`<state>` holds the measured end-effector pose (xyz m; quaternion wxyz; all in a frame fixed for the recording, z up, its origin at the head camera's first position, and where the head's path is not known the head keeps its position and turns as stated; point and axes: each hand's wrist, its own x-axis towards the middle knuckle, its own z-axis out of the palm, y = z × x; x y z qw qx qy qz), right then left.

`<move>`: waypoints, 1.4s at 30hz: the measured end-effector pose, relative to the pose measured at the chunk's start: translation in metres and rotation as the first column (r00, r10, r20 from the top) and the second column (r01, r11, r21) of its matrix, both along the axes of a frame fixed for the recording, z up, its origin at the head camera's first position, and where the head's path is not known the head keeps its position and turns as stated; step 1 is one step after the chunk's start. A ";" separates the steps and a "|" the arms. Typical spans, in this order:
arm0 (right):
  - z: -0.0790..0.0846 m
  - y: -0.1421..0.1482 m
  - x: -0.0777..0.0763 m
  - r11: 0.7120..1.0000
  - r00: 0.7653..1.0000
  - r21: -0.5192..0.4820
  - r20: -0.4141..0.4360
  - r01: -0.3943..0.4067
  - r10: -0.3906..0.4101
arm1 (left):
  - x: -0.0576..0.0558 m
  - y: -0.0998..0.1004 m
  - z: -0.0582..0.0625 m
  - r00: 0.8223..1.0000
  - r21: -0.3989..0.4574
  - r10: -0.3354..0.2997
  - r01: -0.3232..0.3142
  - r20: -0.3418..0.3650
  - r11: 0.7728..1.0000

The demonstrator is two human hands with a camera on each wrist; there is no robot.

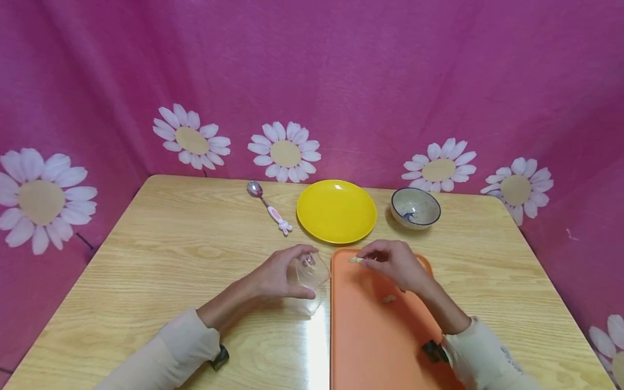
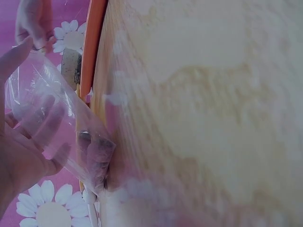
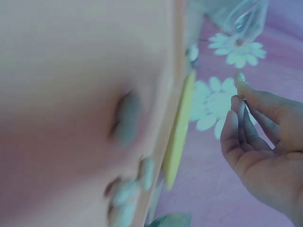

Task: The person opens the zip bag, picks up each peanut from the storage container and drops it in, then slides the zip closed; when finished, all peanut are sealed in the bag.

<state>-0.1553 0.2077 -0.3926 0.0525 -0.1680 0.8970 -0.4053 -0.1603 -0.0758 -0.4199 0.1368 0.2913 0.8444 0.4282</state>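
Clear, the creased bag [image 1: 314, 272] glints near a pale peanut [image 1: 354, 260].

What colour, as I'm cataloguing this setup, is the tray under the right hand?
Orange; the tray shows best in the head view.

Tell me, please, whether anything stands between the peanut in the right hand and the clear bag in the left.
Nothing visible does. In the head view, only an open gap separates the peanut, pinched in the right hand, from the clear bag in the left hand.
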 end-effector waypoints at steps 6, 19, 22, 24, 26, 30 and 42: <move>0.007 -0.025 0.004 0.995 0.999 -0.087 -0.012 -0.051 0.050 | -0.001 0.000 -0.001 1.000 -0.007 0.010 -0.009 0.021 1.000; 0.001 -0.061 0.009 0.987 0.991 -0.094 0.007 -0.131 0.132 | -0.002 -0.001 -0.002 1.000 0.007 -0.010 0.010 -0.018 1.000; 0.003 -0.061 0.011 0.987 0.991 -0.087 0.003 -0.134 0.134 | -0.002 -0.001 -0.002 1.000 0.007 -0.007 0.008 -0.010 1.000; 0.005 -0.058 0.013 0.989 0.993 -0.083 0.006 -0.120 0.121 | -0.002 -0.001 -0.001 1.000 -0.001 0.001 -0.001 0.000 1.000; 0.005 -0.053 0.013 0.992 0.995 -0.077 0.008 -0.099 0.100 | -0.002 -0.001 -0.001 1.000 0.001 0.002 -0.002 0.006 1.000; 0.003 -0.039 0.012 0.996 0.998 -0.055 0.016 -0.067 0.068 | -0.002 -0.001 -0.002 1.000 0.002 0.002 -0.002 0.017 1.000; -0.002 0.018 0.004 0.998 0.998 0.069 -0.055 0.014 -0.010 | -0.002 -0.004 -0.002 0.999 0.012 -0.014 0.014 -0.033 1.000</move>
